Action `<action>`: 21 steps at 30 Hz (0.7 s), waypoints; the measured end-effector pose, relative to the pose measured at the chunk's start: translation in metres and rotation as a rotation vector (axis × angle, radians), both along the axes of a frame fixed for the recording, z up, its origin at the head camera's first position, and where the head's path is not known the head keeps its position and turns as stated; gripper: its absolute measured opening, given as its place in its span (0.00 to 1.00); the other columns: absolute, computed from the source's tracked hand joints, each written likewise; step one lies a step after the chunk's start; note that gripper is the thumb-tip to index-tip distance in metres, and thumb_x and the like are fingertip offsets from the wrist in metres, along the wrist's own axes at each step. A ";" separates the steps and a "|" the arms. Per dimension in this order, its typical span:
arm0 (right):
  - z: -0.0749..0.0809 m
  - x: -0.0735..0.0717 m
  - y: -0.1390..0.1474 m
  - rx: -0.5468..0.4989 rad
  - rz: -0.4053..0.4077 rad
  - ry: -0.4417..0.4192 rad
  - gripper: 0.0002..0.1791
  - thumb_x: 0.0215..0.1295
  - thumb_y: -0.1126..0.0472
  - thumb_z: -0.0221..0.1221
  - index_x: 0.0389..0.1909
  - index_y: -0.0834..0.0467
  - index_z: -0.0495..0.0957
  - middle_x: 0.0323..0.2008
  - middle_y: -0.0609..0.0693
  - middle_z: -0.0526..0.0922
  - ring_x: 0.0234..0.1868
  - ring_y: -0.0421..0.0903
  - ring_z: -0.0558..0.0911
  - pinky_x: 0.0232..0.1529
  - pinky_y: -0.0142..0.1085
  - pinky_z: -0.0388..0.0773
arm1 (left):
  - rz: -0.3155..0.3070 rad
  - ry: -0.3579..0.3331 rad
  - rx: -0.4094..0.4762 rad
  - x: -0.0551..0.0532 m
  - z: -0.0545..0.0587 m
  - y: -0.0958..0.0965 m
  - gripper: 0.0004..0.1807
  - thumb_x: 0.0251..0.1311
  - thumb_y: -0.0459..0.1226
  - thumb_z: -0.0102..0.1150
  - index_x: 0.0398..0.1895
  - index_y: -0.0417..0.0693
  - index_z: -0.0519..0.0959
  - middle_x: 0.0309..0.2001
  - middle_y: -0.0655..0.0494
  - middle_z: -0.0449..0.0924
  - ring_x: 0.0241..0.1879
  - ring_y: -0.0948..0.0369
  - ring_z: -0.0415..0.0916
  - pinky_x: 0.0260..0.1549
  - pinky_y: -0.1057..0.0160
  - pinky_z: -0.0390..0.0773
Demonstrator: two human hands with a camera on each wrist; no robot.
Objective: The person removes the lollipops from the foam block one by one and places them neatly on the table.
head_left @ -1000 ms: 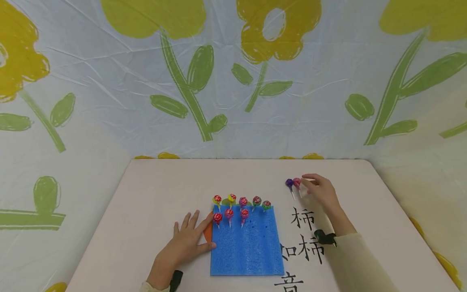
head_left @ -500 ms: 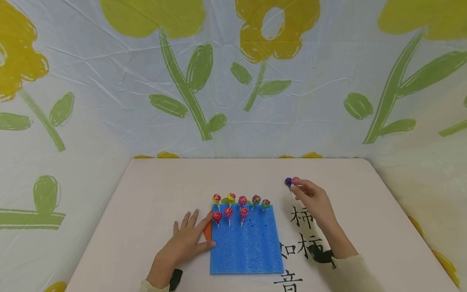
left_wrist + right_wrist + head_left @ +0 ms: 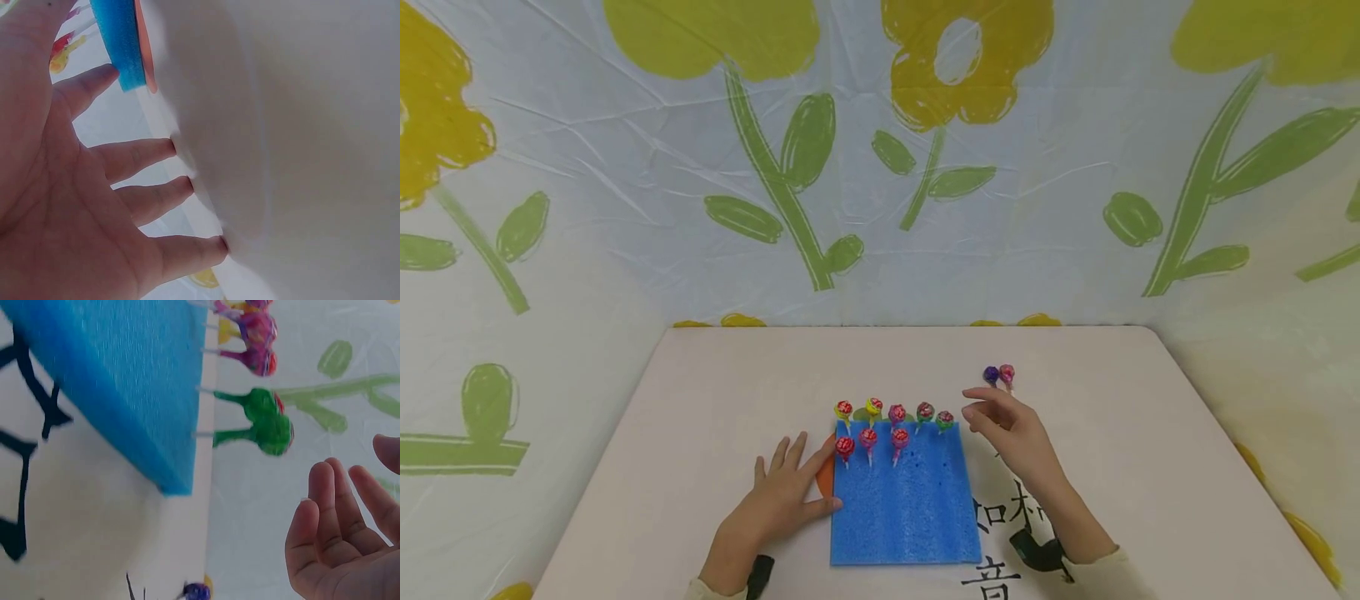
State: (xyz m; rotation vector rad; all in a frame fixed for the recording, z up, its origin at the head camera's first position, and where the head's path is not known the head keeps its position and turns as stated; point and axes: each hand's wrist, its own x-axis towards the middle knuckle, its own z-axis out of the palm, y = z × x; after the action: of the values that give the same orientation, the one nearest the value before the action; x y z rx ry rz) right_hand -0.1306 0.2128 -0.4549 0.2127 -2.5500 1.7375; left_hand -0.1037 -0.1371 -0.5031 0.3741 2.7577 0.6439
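A blue foam block [image 3: 902, 517] lies on the table, with several lollipops [image 3: 868, 438] standing in it by their sticks in two rows at its far side. My left hand [image 3: 778, 504] rests beside the block, fingers spread; in the left wrist view the index fingertip touches the blue foam [image 3: 119, 37]. My right hand [image 3: 1018, 437] hovers right of the block, fingers loosely bent. Nothing shows between its fingers in the right wrist view, where two green-wrapped lollipops [image 3: 269, 428] stand nearby. Behind that hand lie a purple lollipop [image 3: 991, 374] and a pink lollipop [image 3: 1007, 372], sticks partly hidden.
An orange flat shape [image 3: 825, 477] peeks out at the block's left edge. Black characters [image 3: 991, 577] mark the pale table [image 3: 715, 375] to the right. A flower-printed cloth [image 3: 647, 167] hangs behind and along the sides.
My right hand was at the two loose lollipops and has drawn back toward the block, leaving both lying there. The left hand stays where it was.
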 end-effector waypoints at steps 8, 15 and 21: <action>-0.008 0.003 -0.024 -0.060 0.116 -0.031 0.17 0.71 0.58 0.62 0.59 0.55 0.79 0.46 0.57 0.85 0.48 0.58 0.84 0.47 0.34 0.80 | -0.002 0.006 -0.005 0.000 -0.003 -0.001 0.48 0.55 0.64 0.64 0.78 0.65 0.59 0.77 0.39 0.50 0.75 0.34 0.40 0.62 0.23 0.39; -0.016 0.006 -0.042 -0.025 0.193 -0.024 0.20 0.71 0.56 0.62 0.60 0.59 0.78 0.45 0.56 0.85 0.45 0.48 0.83 0.46 0.37 0.80 | -0.005 0.013 -0.012 -0.001 -0.006 -0.001 0.48 0.55 0.64 0.65 0.78 0.64 0.59 0.77 0.38 0.50 0.75 0.34 0.41 0.61 0.22 0.39; -0.022 0.006 -0.049 0.017 0.222 -0.044 0.20 0.71 0.55 0.62 0.60 0.57 0.78 0.45 0.53 0.85 0.46 0.50 0.83 0.44 0.38 0.80 | -0.005 0.015 -0.020 -0.001 -0.006 -0.001 0.49 0.55 0.64 0.65 0.78 0.65 0.59 0.77 0.39 0.51 0.75 0.34 0.41 0.62 0.22 0.39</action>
State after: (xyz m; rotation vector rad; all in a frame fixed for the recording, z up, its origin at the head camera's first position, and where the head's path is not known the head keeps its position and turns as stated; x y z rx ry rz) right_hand -0.1245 0.1641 -0.4767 0.4805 -2.6629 1.8100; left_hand -0.1050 -0.1381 -0.5095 0.3825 2.7748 0.6145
